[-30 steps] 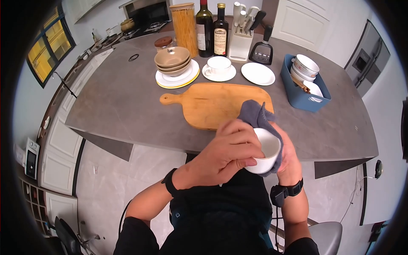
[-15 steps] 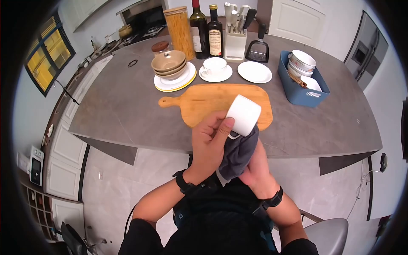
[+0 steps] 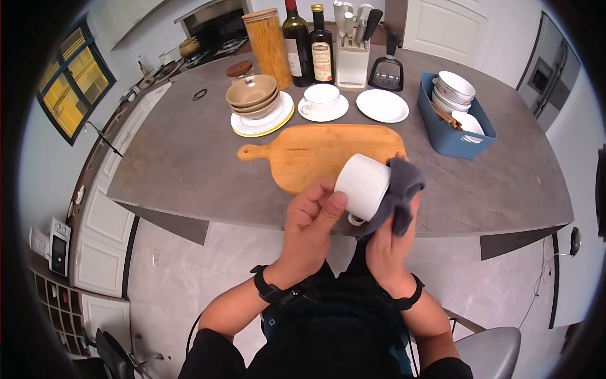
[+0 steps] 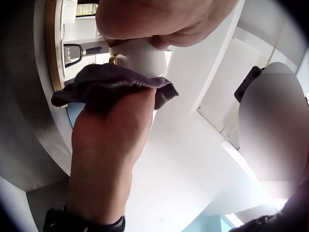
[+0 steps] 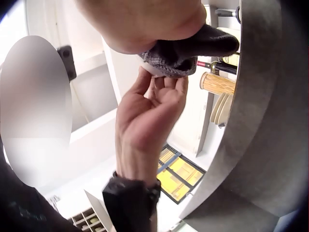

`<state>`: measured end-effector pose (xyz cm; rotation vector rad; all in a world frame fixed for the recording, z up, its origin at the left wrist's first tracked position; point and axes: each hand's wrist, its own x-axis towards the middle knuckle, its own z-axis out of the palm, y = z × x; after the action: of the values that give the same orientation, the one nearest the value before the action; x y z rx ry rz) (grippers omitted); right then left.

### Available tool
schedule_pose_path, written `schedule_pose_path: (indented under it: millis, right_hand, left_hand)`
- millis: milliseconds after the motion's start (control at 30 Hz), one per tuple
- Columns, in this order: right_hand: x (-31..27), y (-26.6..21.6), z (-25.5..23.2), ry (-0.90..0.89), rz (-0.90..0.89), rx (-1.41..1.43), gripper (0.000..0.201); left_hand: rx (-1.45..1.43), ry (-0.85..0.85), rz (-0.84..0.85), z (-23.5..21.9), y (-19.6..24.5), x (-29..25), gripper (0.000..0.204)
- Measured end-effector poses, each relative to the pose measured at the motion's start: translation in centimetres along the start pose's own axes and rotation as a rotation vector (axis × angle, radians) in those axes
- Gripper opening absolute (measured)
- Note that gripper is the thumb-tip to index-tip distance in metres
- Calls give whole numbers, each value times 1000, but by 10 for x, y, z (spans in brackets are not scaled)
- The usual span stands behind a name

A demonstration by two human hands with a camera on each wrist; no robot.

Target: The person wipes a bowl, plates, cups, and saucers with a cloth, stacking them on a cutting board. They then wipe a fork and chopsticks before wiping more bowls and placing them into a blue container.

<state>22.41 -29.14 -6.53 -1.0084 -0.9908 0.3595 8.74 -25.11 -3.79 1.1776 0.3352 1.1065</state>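
A white cup (image 3: pixel 363 186) is tipped on its side over the front of the cutting board (image 3: pixel 315 148), its base up and left. My left hand (image 3: pixel 308 221) grips it, the thumb lying along the outside near the base. The cup's handle (image 3: pixel 356 220) points down toward me. My right hand (image 3: pixel 390 249) holds a dark grey cloth (image 3: pixel 404 189) against the mouth end, which the cloth hides. In the left wrist view the cloth (image 4: pixel 113 84) spreads over the right fingers, below the cup (image 4: pixel 140 58). The right wrist view shows the cloth (image 5: pixel 176 53) bunched under the right palm.
Behind the board stand stacked brown bowls (image 3: pixel 252 95) on plates, a cup on a saucer (image 3: pixel 323 104) and a white plate (image 3: pixel 382 106). Further back are bottles (image 3: pixel 322 54), a pasta jar (image 3: pixel 268 50) and a knife block (image 3: pixel 351 63). A blue bin (image 3: pixel 454 139) of dishes sits right.
The cup has turned from mouth up to base up, then tilted with its mouth toward the right. The left fingers have left its rim. The cloth has shifted up and right since half a second ago.
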Motion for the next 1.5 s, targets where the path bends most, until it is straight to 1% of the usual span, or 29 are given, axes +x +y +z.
schedule_pose_path:
  millis: [67, 100, 133, 200, 233, 267, 300, 333, 400, 433, 467, 533, 567, 600, 633, 667, 700, 733, 800, 833, 900, 933, 967, 1000, 1067, 1267, 1400, 1467, 1500]
  right_hand:
    - [5, -4, -1, -78, -347, -197, 43]
    - [4, -6, 2, -22, -99, -23, 52]
    - [8, -28, -2, -26, 282, 254, 44]
    - [13, -15, -15, -157, 575, 604, 52]
    - [13, -11, -15, -156, 574, 606, 52]
    - [14, -8, -16, -205, 713, 788, 54]
    - [14, -3, -17, -255, 852, 971, 57]
    - [9, 9, -19, -255, 853, 973, 57]
    - [-2, 35, -30, -345, 913, 1419, 58]
    - [-1, 33, -32, -263, 1034, 1450, 57]
    - [0, 27, -33, -273, 1040, 1461, 57]
    - [4, 18, -41, -413, 1056, 1370, 54]
    - [9, 20, -51, -565, 1076, 1361, 54]
    - [12, 20, -60, -559, 1074, 1363, 54]
    - [14, 19, -67, -569, 1094, 1222, 55]
    - [17, 17, -74, -581, 1111, 1082, 56]
    - [22, 16, -81, -540, 1095, 976, 55]
    - [27, 4, -83, -436, 922, 747, 59]
    - [35, -8, -68, -38, 579, 414, 52]
    - [41, 3, -80, -37, 578, 417, 52]
    - [52, 34, -114, -77, 237, -229, 42]
    - [53, 34, -114, -70, 238, -226, 42]
    - [54, 33, -112, 5, 222, -205, 33]
    - [54, 32, -112, 82, 208, -185, 34]
    - [54, 31, -119, 62, 255, -157, 32]
    - [54, 29, -127, 32, 325, -85, 29]
    - [54, 27, -127, 44, 355, -19, 30]
    - [52, 28, -128, 37, 360, 5, 32]
    - [52, 29, -129, 39, 353, 7, 32]
  left_hand:
    - [-38, -2, 9, -1, 5, -1, 23]
    - [-37, -68, -34, -3, 7, -4, 23]
    - [-36, -133, -78, -3, 9, -6, 22]
    - [-12, -102, -75, 8, 14, -8, 19]
    - [6, -75, -69, 12, 15, -8, 17]
    - [8, -79, -69, 10, 13, -6, 17]
    - [314, -147, 76, 6, 11, -3, 14]
    - [620, -211, 223, 3, 10, -1, 11]
    - [686, -242, 257, 8, 13, 6, 10]
    - [754, -276, 293, 10, 15, 9, 10]
    - [769, -269, 292, 9, 17, 9, 10]
    - [771, -260, 278, 9, 19, 12, 11]
    - [773, -264, 276, 10, 21, 14, 11]
    - [711, -200, 238, 9, 24, 18, 12]
    - [650, -136, 199, 8, 27, 23, 12]
    - [650, -137, 196, 7, 30, 31, 12]
    - [752, -113, 228, 5, 33, 41, 12]
    - [856, -87, 262, 4, 36, 53, 12]
    - [913, -96, 322, -7, 24, 75, 14]
    - [1027, -133, 295, -8, 22, 84, 14]
    - [1144, -180, 266, -13, 16, 100, 14]
    - [1284, -290, 380, -17, 12, 108, 14]
    - [1421, -404, 497, -19, 10, 113, 14]
    - [1423, -415, 494, -21, 7, 117, 14]
    - [1466, -475, 341, -23, 4, 119, 14]
    - [1562, -621, 351, -14, 15, 130, 22]
    - [1412, -635, 367, -1, 22, 163, 21]
    - [1477, -501, 283, 3, 21, 195, 19]
    - [1537, -493, 262, 5, 16, 213, 20]
